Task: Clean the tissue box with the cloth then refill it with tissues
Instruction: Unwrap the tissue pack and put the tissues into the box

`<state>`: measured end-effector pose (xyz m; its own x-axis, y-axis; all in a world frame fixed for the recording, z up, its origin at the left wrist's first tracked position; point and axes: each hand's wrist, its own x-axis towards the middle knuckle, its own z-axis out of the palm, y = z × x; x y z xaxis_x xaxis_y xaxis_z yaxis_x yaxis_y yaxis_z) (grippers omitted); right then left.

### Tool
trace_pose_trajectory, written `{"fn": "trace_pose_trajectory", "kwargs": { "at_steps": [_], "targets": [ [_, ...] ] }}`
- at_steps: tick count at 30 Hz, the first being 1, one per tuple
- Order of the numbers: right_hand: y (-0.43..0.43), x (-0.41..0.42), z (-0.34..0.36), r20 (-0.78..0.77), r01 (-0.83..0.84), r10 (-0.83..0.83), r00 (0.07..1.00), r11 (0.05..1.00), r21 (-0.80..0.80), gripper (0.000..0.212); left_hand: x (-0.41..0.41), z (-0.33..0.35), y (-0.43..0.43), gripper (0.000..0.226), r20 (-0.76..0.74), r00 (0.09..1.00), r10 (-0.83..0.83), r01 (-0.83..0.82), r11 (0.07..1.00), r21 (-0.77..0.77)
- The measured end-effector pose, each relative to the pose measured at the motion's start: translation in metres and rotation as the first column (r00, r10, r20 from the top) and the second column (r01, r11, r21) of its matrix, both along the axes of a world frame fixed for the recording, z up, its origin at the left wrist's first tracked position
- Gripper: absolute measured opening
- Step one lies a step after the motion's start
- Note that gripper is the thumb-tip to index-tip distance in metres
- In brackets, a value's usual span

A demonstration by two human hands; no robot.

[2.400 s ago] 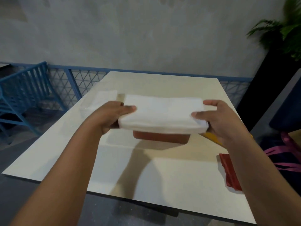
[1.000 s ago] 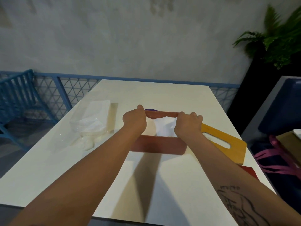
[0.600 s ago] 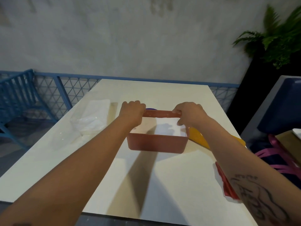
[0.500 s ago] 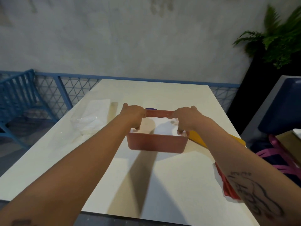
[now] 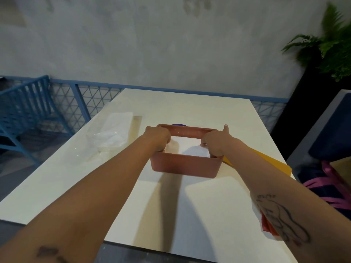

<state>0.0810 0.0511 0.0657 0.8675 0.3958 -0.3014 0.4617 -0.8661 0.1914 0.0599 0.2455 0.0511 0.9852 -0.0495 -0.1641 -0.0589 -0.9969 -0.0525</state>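
Note:
The red tissue box [image 5: 185, 167] stands open in the middle of the white table [image 5: 190, 215]. A white stack of tissues [image 5: 190, 149] lies inside it. My left hand [image 5: 157, 137] is at the box's left end, its fingers bent down into the box onto the tissues. My right hand [image 5: 214, 143] is at the right end, fingertips down on the tissues and thumb raised by the far corner. The yellow lid [image 5: 266, 160] lies to the right of the box, partly under my right forearm. A red cloth [image 5: 266, 226] lies at the table's right edge, mostly hidden by that arm.
A crumpled clear plastic wrapper [image 5: 112, 133] lies left of the box. A small purple thing [image 5: 178, 125] peeks out behind the box. A blue chair [image 5: 24, 111] and mesh railing stand at the left. A plant [image 5: 330, 50] and a bag with pink straps [image 5: 326, 186] are at the right.
The tissue stack, earlier held above the box by both hands, now lies inside it. Both hands have gone down to the box's ends and moved slightly apart.

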Motion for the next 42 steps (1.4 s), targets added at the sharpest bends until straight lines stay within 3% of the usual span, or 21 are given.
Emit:
{"fn": "trace_pose_trajectory", "kwargs": {
  "at_steps": [4, 7, 9, 14, 16, 21, 26, 32, 36, 39, 42],
  "targets": [
    [0.0, -0.005, 0.012, -0.003, 0.015, -0.015, 1.0, 1.0, -0.02, 0.034, -0.009, 0.011, 0.006, 0.014, -0.015, 0.999, -0.035, 0.032, 0.987, -0.159],
    [0.013, -0.01, 0.023, 0.041, 0.016, -0.017, 0.999, 1.0, 0.021, 0.031, -0.03, 0.022, 0.014, 0.032, 0.119, 0.993, 0.002, 0.035, 0.952, -0.305],
    [0.029, -0.015, 0.028, 0.095, -0.009, 0.0, 0.996, 0.995, 0.098, 0.031, -0.046, 0.028, 0.022, 0.029, 0.226, 0.972, 0.056, 0.037, 0.922, -0.386],
    [0.083, -0.038, 0.031, 0.333, -0.228, 0.14, 0.932, 0.943, 0.242, 0.032, -0.078, 0.024, 0.07, 0.024, 0.491, 0.835, 0.247, 0.035, 0.867, -0.497],
    [0.107, -0.049, 0.03, 0.359, -0.296, 0.172, 0.917, 0.898, 0.326, 0.03, -0.089, 0.016, 0.096, 0.026, 0.554, 0.764, 0.331, 0.016, 0.849, -0.528],
    [0.167, -0.067, 0.012, 0.246, -0.297, 0.196, 0.949, 0.815, 0.497, 0.026, -0.107, -0.006, 0.162, 0.043, 0.564, 0.71, 0.422, -0.118, 0.861, -0.495],
    [0.219, -0.072, -0.014, 0.051, -0.14, 0.137, 0.989, 0.787, 0.601, 0.026, -0.106, -0.025, 0.197, 0.076, 0.464, 0.784, 0.412, -0.195, 0.873, -0.447],
    [0.259, -0.078, -0.048, -0.047, -0.004, 0.038, 0.998, 0.817, 0.576, 0.034, -0.093, -0.056, 0.213, 0.105, 0.382, 0.88, 0.283, -0.147, 0.926, -0.348],
    [0.27, -0.073, -0.059, -0.062, 0.047, -0.013, 0.998, 0.811, 0.583, 0.05, -0.085, -0.068, 0.222, 0.072, 0.426, 0.858, 0.285, -0.077, 0.893, -0.443],
    [0.279, -0.064, -0.065, -0.042, 0.064, -0.049, 0.998, 0.718, 0.693, 0.053, -0.072, -0.066, 0.236, 0.038, 0.423, 0.852, 0.31, -0.006, 0.813, -0.583],
    [0.286, -0.058, -0.065, 0.066, -0.025, -0.038, 0.997, 0.661, 0.75, 0.046, -0.061, -0.06, 0.244, 0.023, 0.405, 0.861, 0.309, 0.069, 0.718, -0.693]
  ]
}}
